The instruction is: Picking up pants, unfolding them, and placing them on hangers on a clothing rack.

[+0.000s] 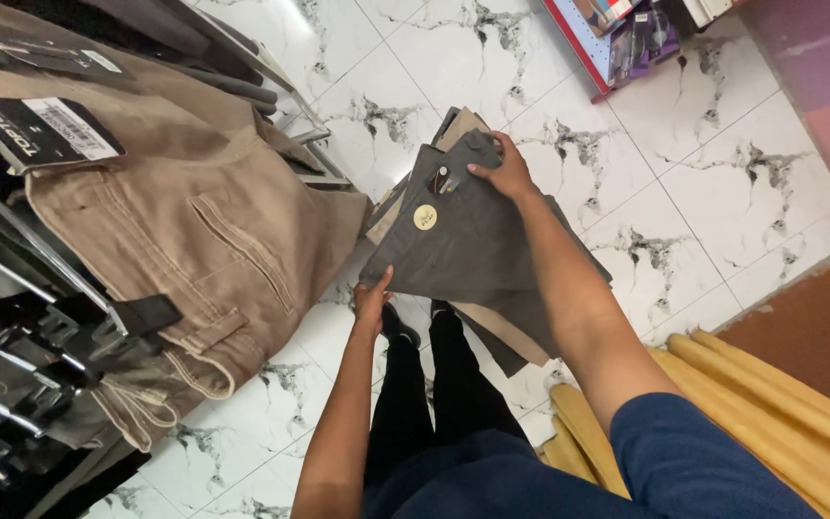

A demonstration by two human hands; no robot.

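We hold the folded dark grey-brown cotton trousers [477, 240] over the white marbled floor tiles [722, 173], our right hand [509, 173] pinching the waistband at twelve o'clock and our left hand [371, 300] gripping the edge at seven, so the loose beige pairs beneath [501, 327] might slide out.

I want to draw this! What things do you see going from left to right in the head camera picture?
Tan trousers on the rack → left hand → grey trousers → right hand → yellow rolls.
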